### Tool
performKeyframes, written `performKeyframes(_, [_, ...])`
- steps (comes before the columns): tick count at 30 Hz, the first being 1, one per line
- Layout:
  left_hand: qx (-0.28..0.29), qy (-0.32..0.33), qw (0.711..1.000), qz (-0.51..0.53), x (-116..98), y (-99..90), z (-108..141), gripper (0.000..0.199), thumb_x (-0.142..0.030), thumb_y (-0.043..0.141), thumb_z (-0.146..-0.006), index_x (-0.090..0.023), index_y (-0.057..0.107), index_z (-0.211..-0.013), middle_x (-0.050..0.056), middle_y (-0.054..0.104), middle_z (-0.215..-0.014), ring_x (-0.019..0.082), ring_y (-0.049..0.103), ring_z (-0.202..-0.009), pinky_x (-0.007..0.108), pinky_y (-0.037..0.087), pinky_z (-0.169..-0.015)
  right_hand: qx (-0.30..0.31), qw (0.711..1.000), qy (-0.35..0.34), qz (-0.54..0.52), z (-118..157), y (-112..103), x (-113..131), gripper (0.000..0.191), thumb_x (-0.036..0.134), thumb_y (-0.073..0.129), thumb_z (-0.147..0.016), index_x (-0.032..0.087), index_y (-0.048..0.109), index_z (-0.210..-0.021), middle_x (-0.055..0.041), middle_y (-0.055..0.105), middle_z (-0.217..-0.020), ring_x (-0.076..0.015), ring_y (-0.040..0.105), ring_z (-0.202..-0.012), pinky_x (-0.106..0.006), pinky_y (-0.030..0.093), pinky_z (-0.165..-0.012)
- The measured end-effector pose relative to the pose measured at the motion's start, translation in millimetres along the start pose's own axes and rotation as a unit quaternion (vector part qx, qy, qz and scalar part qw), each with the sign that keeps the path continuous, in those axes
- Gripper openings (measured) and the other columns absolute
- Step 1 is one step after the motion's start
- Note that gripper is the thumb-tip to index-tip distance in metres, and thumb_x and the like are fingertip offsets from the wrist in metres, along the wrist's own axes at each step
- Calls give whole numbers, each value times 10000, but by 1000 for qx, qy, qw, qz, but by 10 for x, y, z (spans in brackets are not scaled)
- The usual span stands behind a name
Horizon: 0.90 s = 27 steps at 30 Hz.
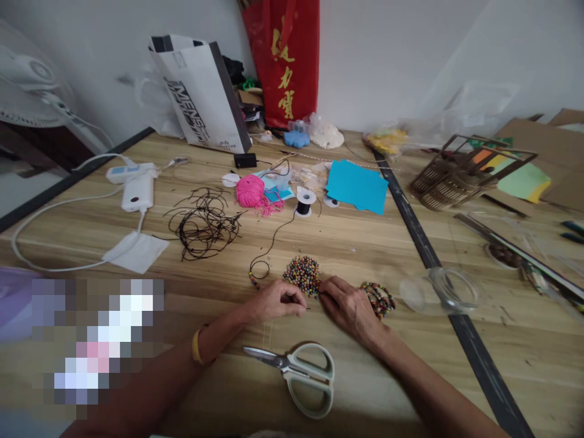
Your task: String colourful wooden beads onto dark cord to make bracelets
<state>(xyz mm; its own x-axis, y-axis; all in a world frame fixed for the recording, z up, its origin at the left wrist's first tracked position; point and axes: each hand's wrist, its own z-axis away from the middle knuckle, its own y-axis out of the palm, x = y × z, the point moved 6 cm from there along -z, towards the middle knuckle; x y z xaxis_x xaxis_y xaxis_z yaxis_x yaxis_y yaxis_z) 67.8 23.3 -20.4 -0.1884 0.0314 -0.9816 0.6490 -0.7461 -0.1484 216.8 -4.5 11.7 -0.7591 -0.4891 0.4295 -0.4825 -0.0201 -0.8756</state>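
Note:
My left hand (279,299) is closed in a pinch on a thin black cord, whose tip (308,309) pokes out past the thumb. Several colored beads (253,280) are threaded on this cord to the left of the hand, and from there it curls back to a white spool (304,202). My right hand (349,304) rests at the right edge of a pile of small multicolored beads (302,275), its fingers bent together; what its fingertips hold, if anything, is hidden. Beside its outer edge lies a coiled string of beads (378,299).
White-handled scissors (308,377) lie near me, blades pointing left. A tangle of dark cord (203,225), pink yarn (250,191) and blue paper (358,185) lie farther back. A clear round container (454,289) and a wooden basket (456,176) stand right; a power bank (138,190) sits left.

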Motion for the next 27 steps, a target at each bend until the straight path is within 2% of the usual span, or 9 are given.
performKeyframes(3, [1,-5,1000,9,7,1,0,193,-309,675,-749,-116,680,-762,19,657,-669,102,528,-618,190,401,-577,-14,1000,-7,-24,12,-22,12,119,176,478,-919,184,595,-902,-64,642,-845,-151,600,-706,-235,443,-612])
performKeyframes(7, [3,-2,1000,21,0,-1,3,182,-290,660,-753,-109,663,-761,22,647,-665,102,528,-612,187,400,-568,-50,990,-26,-128,33,-62,106,99,179,484,-909,184,582,-902,-46,633,-778,-134,584,-656,-228,446,-588])
performKeyframes(14, [-4,-16,1000,8,36,-9,10,190,-283,638,-758,-97,664,-776,23,633,-660,94,507,-581,188,393,-554,-48,963,9,-264,72,34,234,63,186,546,-879,170,604,-863,-36,617,-736,-133,578,-654,-230,464,-599])
performKeyframes(21, [-7,-22,1000,10,56,-5,5,180,-273,651,-747,-100,674,-791,18,639,-668,90,506,-583,180,392,-555,-39,949,39,-312,88,131,164,68,203,578,-870,168,635,-856,-48,644,-770,-152,605,-725,-253,476,-666])
performKeyframes(27, [-9,-16,1000,-4,9,-12,7,167,-258,640,-747,-102,685,-787,21,642,-676,102,530,-624,184,406,-582,-40,939,55,-336,94,170,113,60,210,594,-858,174,639,-842,-43,646,-766,-147,599,-709,-244,473,-651])
